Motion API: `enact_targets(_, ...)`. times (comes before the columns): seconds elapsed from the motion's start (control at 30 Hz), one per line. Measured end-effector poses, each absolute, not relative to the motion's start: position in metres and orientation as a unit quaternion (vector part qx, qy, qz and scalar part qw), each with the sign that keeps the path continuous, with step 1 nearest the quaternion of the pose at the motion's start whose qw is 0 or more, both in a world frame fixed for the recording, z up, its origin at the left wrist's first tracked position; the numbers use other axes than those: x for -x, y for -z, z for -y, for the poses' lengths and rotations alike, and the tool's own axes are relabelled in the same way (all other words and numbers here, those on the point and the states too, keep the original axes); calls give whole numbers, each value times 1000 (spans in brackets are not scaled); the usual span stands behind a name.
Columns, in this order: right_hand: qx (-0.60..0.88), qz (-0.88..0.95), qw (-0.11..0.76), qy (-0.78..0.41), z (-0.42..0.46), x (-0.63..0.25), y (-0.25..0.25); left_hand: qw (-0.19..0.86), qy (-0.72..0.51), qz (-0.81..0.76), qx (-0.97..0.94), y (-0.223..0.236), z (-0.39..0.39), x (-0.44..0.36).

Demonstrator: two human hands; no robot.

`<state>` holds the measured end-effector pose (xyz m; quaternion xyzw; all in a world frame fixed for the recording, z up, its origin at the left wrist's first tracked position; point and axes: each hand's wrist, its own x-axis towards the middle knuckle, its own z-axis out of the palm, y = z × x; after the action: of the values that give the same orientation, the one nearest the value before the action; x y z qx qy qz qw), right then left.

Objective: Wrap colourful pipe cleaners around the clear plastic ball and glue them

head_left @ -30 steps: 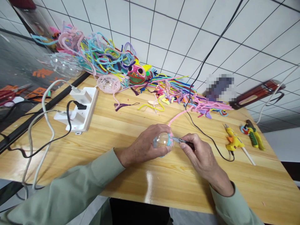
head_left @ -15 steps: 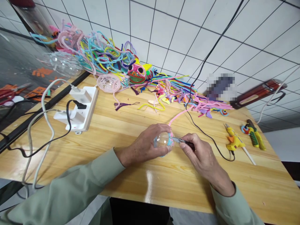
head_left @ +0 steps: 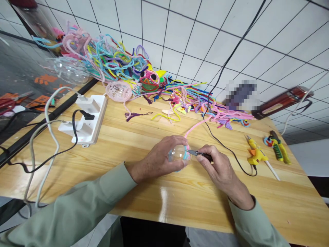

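My left hand [head_left: 164, 156] curls round a clear plastic ball [head_left: 177, 153], thumb on its near side and fingers over the far side. Light blue and pink fuzzy stems run round the ball's right side, and a pink pipe cleaner [head_left: 194, 127] stretches from it up and right towards the pile. In my right hand [head_left: 218, 166] is a small black-handled knife [head_left: 196, 153], or a tool much like one. Its pointed metal tip meets the stems on the ball; whether it cuts or presses them cannot be made out.
A glue gun [head_left: 257, 153] and pliers [head_left: 279, 147] lie at the right, near a red-brown flask [head_left: 282, 102]. Tangled pipe cleaners [head_left: 110, 58] line the wall. A white power strip [head_left: 96, 128] with cables stands left. A black cord [head_left: 218, 139] crosses the table.
Very little differs. My right hand and forearm have shifted slightly left and up, with the knife's tip still at the stems. My left hand keeps its hold on the ball.
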<state>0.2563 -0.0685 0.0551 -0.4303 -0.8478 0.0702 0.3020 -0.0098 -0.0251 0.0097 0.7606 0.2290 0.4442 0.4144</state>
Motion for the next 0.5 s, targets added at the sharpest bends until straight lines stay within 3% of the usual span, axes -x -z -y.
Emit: enact_targets(0.5, 451, 838, 292, -91, 66, -258, -56, 418, -436, -243, -759, -6, 25, 8)
